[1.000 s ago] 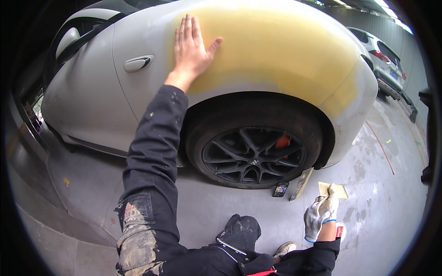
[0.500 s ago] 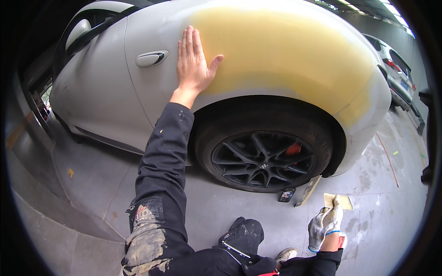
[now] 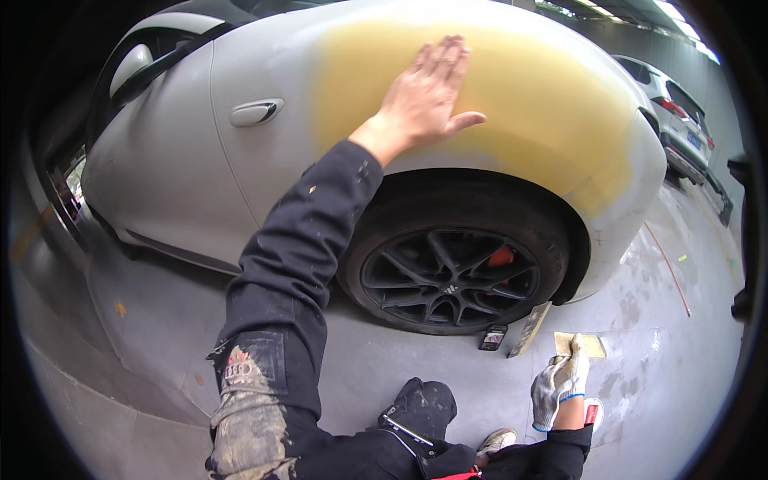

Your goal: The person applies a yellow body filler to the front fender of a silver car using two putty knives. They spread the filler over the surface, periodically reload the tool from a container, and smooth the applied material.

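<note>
My left hand is open, lying flat with thumb spread on the yellow patch of the white car's rear side panel, above the wheel arch and right of the door handle. My right hand, in a white knit glove, is low at the right, closed on a cream rectangular flat tool. Beside it a long flat board leans near the tire. A phone lies by the black-rimmed wheel. A red-and-white object is partly hidden behind my right wrist.
The car's door and mirror extend left. Another pale car stands behind at the right, by a corrugated wall. A thin red rod lies on the grey floor. My bent knee is below the wheel.
My left hand has slid rightward across the yellow patch from its left edge toward the middle, its fingers tilting right. My right hand still holds the cream flat tool low by the wheel.
</note>
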### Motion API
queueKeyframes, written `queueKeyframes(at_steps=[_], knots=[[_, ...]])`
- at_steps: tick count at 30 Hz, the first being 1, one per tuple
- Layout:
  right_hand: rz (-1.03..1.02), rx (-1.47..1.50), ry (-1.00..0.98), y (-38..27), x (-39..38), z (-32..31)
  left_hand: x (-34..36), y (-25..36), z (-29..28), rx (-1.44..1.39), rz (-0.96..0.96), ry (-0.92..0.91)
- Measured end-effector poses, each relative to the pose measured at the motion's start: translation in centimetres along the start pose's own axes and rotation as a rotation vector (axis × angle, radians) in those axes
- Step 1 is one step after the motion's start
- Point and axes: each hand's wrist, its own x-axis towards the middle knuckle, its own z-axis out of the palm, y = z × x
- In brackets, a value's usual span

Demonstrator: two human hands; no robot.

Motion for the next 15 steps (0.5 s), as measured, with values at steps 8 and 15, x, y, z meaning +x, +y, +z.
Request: queueKeyframes(at_steps=[8,15], knots=[[0.105,-0.064,0.034,0.7,2.0,0.7,7.6,-1.9,-7.9,0.192,0.551,-0.318],[0.070,-0.077,0.008,3.9,4.3,3.1,2.7,-6.5,-9.3,0.116,0.481,-0.301]])
